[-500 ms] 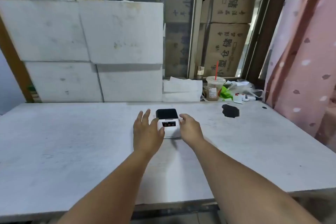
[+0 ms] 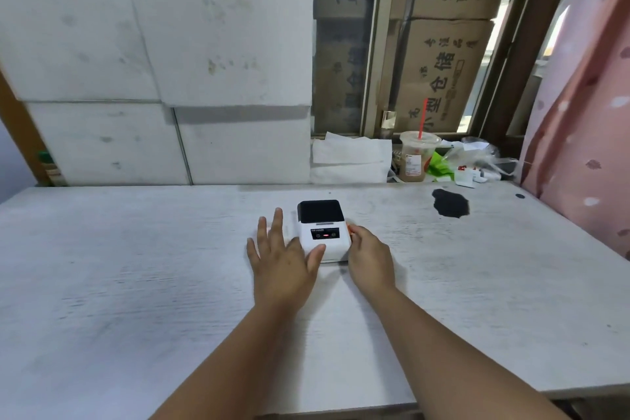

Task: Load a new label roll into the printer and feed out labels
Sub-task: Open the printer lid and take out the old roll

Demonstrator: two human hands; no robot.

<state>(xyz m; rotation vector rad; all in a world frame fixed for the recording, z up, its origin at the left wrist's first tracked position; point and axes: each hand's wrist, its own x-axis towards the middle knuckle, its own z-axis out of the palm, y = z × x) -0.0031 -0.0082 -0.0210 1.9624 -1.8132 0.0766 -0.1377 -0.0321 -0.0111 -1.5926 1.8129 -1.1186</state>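
A small white label printer (image 2: 324,232) with a black lid and a dark button panel sits in the middle of the white table (image 2: 136,266). Its lid is closed. My left hand (image 2: 283,259) lies flat beside the printer's left side, fingers spread, thumb touching its front left corner. My right hand (image 2: 370,257) is against the printer's right side, fingertips at an orange tab (image 2: 349,227) there. No label roll is visible.
White foam boxes (image 2: 204,78) are stacked along the back left. A drink cup with a red straw (image 2: 416,157), folded paper (image 2: 351,157) and plastic bags (image 2: 477,160) sit at the back right. A black stain (image 2: 450,203) marks the table. A pink curtain (image 2: 586,112) hangs at the right.
Both hands stay at the printer's sides. My right fingertips now rest at the orange tab on the right side. The printer has not moved.
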